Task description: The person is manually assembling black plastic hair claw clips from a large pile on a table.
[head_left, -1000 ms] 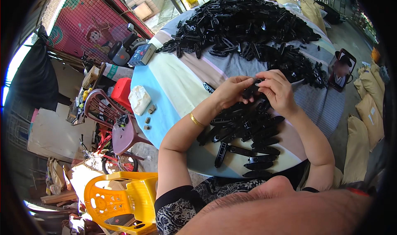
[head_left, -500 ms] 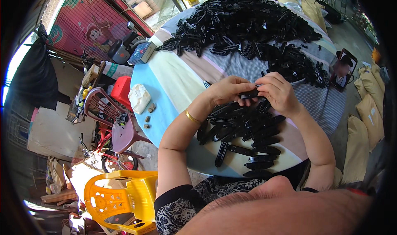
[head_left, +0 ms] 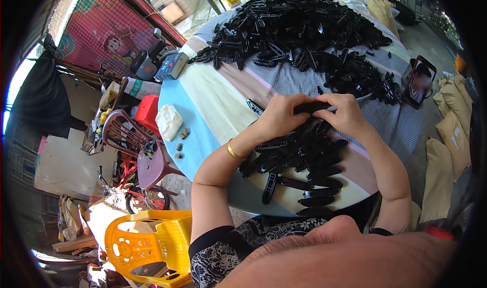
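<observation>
Between my two hands I hold a long black plastic piece (head_left: 311, 107) with rounded ends, raised a little above the table. My left hand (head_left: 282, 114), with a gold bangle on its wrist, pinches one end. On the other end my right hand (head_left: 345, 114) has closed its thumb and fingers. Just below my hands lies a loose heap of similar black pieces (head_left: 299, 151), several lined up near the table edge. One more black piece (head_left: 255, 106) sticks out beside my left wrist. A large pile of black parts (head_left: 299, 27) covers the far side of the table.
A striped cloth covers the round table (head_left: 203, 105). On its left lie a white bag (head_left: 169, 121), small brown blocks (head_left: 178, 147) and a blue box (head_left: 171, 66). A phone (head_left: 420, 82) stands at the right. Yellow (head_left: 172, 242) and purple (head_left: 152, 169) chairs stand left; sacks (head_left: 451, 131) right.
Both hands have turned and drawn their thumbs together on the black piece, which now lies lengthwise between them. The right hand has dropped slightly. The heaps look the same.
</observation>
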`<state>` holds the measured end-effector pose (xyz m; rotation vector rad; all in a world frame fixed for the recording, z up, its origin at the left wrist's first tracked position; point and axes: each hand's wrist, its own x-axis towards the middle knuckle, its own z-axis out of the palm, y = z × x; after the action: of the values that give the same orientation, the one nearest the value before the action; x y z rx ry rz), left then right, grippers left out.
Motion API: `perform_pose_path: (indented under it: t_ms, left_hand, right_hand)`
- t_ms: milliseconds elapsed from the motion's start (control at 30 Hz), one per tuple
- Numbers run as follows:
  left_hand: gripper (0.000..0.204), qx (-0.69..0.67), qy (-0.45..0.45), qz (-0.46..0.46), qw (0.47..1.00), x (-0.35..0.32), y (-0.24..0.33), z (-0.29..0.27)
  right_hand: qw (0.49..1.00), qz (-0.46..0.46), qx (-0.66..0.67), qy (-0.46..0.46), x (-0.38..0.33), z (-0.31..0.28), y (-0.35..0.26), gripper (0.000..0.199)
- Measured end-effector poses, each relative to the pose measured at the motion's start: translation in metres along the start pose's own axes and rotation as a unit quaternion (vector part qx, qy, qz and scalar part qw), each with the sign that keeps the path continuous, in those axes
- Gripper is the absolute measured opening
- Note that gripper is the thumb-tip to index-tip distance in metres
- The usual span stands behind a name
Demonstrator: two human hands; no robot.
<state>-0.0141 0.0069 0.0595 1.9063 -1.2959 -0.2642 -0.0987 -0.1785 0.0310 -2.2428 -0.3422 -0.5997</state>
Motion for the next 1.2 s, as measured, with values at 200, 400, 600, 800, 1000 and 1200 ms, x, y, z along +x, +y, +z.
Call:
perform_pose_path:
  t_ms: [200, 400, 600, 800, 1000, 1200]
  left_hand:
    - [0.042, -0.007, -0.213, 0.063, 0.975, -0.007, 0.003, -0.019]
    - [0.025, -0.043, -0.158, 0.013, 0.986, 0.040, -0.037, -0.015]
    - [0.033, 0.244, 0.104, -0.088, 0.960, 0.117, -0.114, 0.014]
    - [0.036, 0.357, 0.116, -0.063, 0.925, 0.130, -0.129, 0.026]
    - [0.027, 0.184, 0.187, -0.024, 0.965, 0.092, -0.097, 0.015]
    - [0.025, -0.324, 0.005, -0.125, 0.938, 0.034, -0.053, 0.002]
  right_hand:
    - [0.928, 0.158, 0.336, -0.026, 0.011, -0.023, 0.035, 0.033]
    - [0.983, 0.035, -0.177, 0.025, 0.003, 0.027, 0.065, 0.025]
    - [0.959, 0.119, -0.257, 0.008, 0.008, 0.036, 0.066, 0.027]
    - [0.979, 0.039, -0.180, 0.086, 0.001, 0.029, 0.072, 0.019]
    - [0.958, 0.176, 0.198, 0.114, 0.004, 0.004, 0.067, 0.022]
    - [0.951, 0.172, 0.217, 0.140, 0.006, 0.007, 0.035, 0.019]
